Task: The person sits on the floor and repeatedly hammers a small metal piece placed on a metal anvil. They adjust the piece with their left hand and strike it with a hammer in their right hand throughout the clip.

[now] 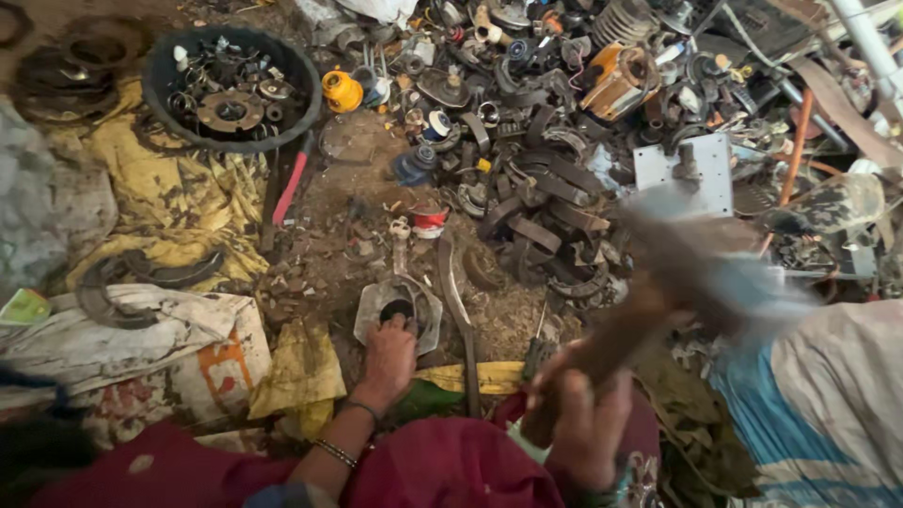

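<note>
Metal plate [400, 310]: flat, grey, with a dark round hole in its middle, lying on the dirt floor [329, 254] directly in front of the person. Left hand [388, 356] rests on its near edge, fingers [395, 326] together and pressed down at the rim of the hole, pinning the plate. Right hand [583, 423] is raised, fingers clamped round the wooden handle of a hammer [658, 292]; the head is motion-blurred, so its exact shape cannot be told.

Judgement on the step in hand: a strike lands well only if the plate sits flat and the blow falls on the far side, clear of the holding hand. The left fingertips lie very near the hole; that is the main risk.

Surroundings: a curved metal bar [456, 301] lies just beside the plate on its right. Beyond it, a heap of dark curved scrap parts [546, 207]. A black tub [232, 89] of small metal pieces stands well apart, upper left, with a red-handled tool [293, 183] near it. Yellow cloth [169, 198] and a white sack [141, 348] lie to the left. Loose rubble crowds the floor around the plate.
</note>
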